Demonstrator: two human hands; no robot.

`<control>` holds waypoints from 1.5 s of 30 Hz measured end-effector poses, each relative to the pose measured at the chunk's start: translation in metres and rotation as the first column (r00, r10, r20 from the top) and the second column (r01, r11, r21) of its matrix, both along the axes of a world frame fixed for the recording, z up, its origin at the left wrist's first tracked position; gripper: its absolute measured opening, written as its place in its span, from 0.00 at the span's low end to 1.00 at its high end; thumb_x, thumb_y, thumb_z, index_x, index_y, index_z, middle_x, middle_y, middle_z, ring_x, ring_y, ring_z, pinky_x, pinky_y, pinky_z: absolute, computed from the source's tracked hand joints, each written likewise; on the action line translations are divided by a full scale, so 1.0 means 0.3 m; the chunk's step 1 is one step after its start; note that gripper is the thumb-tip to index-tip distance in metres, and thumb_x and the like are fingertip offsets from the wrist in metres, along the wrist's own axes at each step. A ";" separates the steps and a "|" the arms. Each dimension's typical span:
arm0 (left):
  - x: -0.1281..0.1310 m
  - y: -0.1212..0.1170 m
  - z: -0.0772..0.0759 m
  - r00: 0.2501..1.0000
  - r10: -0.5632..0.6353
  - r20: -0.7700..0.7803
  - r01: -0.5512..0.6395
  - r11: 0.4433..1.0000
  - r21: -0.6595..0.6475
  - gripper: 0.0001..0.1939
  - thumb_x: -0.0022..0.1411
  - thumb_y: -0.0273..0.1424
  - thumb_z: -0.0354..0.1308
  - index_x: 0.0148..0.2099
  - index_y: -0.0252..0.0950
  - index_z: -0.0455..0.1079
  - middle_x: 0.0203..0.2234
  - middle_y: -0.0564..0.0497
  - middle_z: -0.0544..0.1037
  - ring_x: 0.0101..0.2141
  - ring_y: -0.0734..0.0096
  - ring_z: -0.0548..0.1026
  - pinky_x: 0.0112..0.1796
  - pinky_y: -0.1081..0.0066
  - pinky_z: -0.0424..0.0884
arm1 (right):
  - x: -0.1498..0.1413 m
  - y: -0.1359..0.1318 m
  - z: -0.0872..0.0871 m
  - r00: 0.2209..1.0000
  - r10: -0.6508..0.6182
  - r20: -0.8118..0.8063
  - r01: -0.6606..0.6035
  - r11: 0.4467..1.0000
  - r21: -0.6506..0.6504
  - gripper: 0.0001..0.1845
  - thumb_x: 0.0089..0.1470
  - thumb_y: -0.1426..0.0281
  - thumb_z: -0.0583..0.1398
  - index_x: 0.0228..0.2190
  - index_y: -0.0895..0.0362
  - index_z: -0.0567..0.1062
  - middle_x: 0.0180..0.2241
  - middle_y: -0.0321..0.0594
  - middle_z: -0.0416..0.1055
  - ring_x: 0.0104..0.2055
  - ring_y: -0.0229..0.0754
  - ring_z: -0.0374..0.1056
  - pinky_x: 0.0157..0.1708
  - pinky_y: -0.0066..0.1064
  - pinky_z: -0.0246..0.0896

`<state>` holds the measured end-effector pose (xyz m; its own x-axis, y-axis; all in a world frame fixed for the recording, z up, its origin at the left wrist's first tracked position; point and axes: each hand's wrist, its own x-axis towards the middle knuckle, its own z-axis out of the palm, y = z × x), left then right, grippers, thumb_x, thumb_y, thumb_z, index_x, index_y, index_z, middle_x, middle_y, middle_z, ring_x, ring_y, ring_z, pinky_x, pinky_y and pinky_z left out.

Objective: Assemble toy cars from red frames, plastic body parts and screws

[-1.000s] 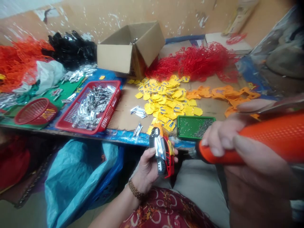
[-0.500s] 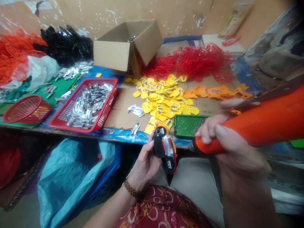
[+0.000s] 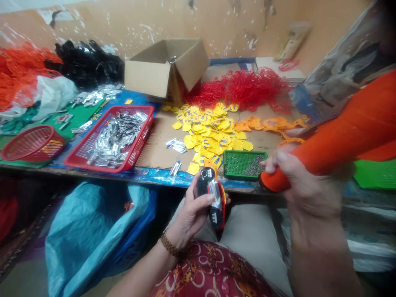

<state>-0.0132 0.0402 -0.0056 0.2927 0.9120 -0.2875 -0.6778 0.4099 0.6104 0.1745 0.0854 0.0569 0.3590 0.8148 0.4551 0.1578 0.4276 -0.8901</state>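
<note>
Power tool [image 3: 337,132], orange, right side of frame, in grip of right hand [image 3: 312,185]. Box [image 3: 148,80], upper centre. Red basket [image 3: 144,142], left of centre, silver strips [image 3: 114,140] inside. Toy car [image 3: 217,190], lower centre, in grip of left hand [image 3: 192,212], apart from tool. Green tray [image 3: 233,163], right of centre, small metal bits [image 3: 255,165] in it.

The orange tool [image 3: 343,128] is smooth plastic; the toy car [image 3: 218,201], plastic with a shiny silver panel [image 3: 214,188]. The basket [image 3: 141,144] is plastic mesh, the box [image 3: 148,80] matt cardboard, the sack [image 3: 89,231] crinkled plastic.
</note>
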 end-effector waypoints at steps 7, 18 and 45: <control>0.006 -0.020 0.002 1.000 -0.031 -0.004 0.031 0.999 0.007 0.31 0.51 0.30 0.68 0.57 0.34 0.63 0.34 0.47 0.79 0.36 0.53 0.81 0.48 0.44 0.73 | 0.003 -0.022 0.007 0.997 0.001 -0.077 0.003 0.999 0.051 0.07 0.46 0.77 0.67 0.23 0.57 0.74 0.22 0.31 0.70 0.20 0.36 0.68 0.28 0.37 0.73; 0.002 -0.032 -0.009 0.984 0.005 0.178 0.023 0.987 -0.156 0.23 0.47 0.36 0.67 0.44 0.31 0.72 0.35 0.44 0.81 0.40 0.52 0.80 0.49 0.48 0.73 | 0.015 -0.025 0.046 0.995 -0.088 0.044 0.084 0.993 0.082 0.07 0.45 0.75 0.68 0.30 0.56 0.77 0.25 0.34 0.74 0.25 0.39 0.71 0.35 0.38 0.73; 0.062 -0.022 -0.024 0.909 -0.320 0.265 0.369 0.916 -0.157 0.25 0.49 0.45 0.58 0.39 0.27 0.76 0.32 0.37 0.80 0.38 0.44 0.79 0.40 0.55 0.75 | -0.057 -0.154 -0.263 0.830 0.389 -0.399 -0.551 0.681 -0.482 0.35 0.53 0.50 0.61 0.57 0.53 0.65 0.28 0.38 0.74 0.15 0.36 0.65 0.11 0.27 0.63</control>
<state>0.0055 0.0335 -0.0127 0.6576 0.6726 -0.3394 -0.5828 0.7396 0.3365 0.1575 0.0391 -0.0220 -0.1124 0.9770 -0.1813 -0.1797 -0.1994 -0.9633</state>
